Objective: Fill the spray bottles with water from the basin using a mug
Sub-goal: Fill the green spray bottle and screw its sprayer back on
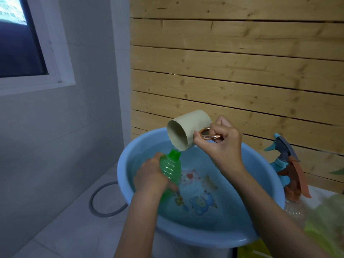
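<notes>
The green spray bottle (170, 169), cap off, is held tilted over the blue basin (264, 237) of water, gripped around its ribbed body by the left hand (150, 175). The right hand (221, 144) grasps the beige mug (188, 132) by its copper handle, tipping it onto the bottle's mouth. Filling looks underway; the bottles with blue (281, 149) and brown (296, 175) trigger heads beside the basin seemingly wait.

Dim bluish light falling evenly, window (18, 43) glowing faintly at upper left, edges bowing, lower-right corner blurring
</notes>
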